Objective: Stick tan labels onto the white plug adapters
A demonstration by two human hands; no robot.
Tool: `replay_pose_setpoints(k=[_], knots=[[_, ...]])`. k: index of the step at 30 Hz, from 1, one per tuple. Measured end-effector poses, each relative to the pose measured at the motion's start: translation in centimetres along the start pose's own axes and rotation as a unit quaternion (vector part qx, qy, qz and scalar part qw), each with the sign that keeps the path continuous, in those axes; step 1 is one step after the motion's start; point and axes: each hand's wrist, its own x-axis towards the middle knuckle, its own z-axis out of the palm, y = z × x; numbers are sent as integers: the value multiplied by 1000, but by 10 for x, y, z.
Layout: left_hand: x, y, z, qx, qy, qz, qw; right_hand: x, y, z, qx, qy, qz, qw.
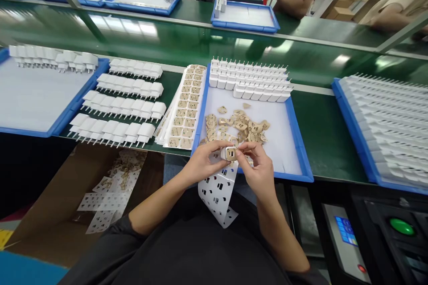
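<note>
My left hand point(203, 160) is closed around a small white plug charger point(224, 153), held over the near edge of a blue-rimmed tray point(302, 160). A beige sticker point(230, 154) with cut-outs covers the charger's end face, which points toward me. The thumb and fingers of my right hand point(257, 162) pinch at the right edge of that face; whether they grip sticker or charger cannot be made out. Below my hands hangs a white backing sheet point(217, 191) with dark cut-outs. Beige sticker pieces point(250, 129) lie heaped in the tray, behind them rows of white chargers point(247, 80).
Left of the tray are a stack of sticker sheets point(185, 107) and rows of chargers point(107, 129). Another charger tray point(361, 151) stands at right. An open carton point(60, 205) holds used sheets. Across the green bench, a person's arms point(290, 0) are visible.
</note>
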Motion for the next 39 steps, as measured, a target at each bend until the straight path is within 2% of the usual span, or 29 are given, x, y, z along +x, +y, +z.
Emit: replay_pose_setpoints(k=[10,16,21,23,26,29,33,36,39], knots=[[-1,-1,2,13,13,-3,1000,-3,-8,8,-118,43,-72,989],[-1,-2,2,14,24,13,1000,-3,-13,10,-152,43,-80,984],[-2,-2,4,20,32,16,999,-4,-12,11,-211,59,-121,968],[-2,-2,5,17,37,10,999,-3,-10,9,-223,70,-107,966],[-3,-4,5,-14,49,15,999,0,-5,2,-156,71,-27,985],[-3,-7,7,-38,63,40,997,5,1,0,0,14,45,999],[-3,-10,10,33,86,120,989,7,1,10,111,-36,59,991],[-4,-12,12,119,120,196,966,7,0,19,147,-32,70,986],[-4,-13,14,159,138,238,948,6,1,23,165,-22,68,984]])
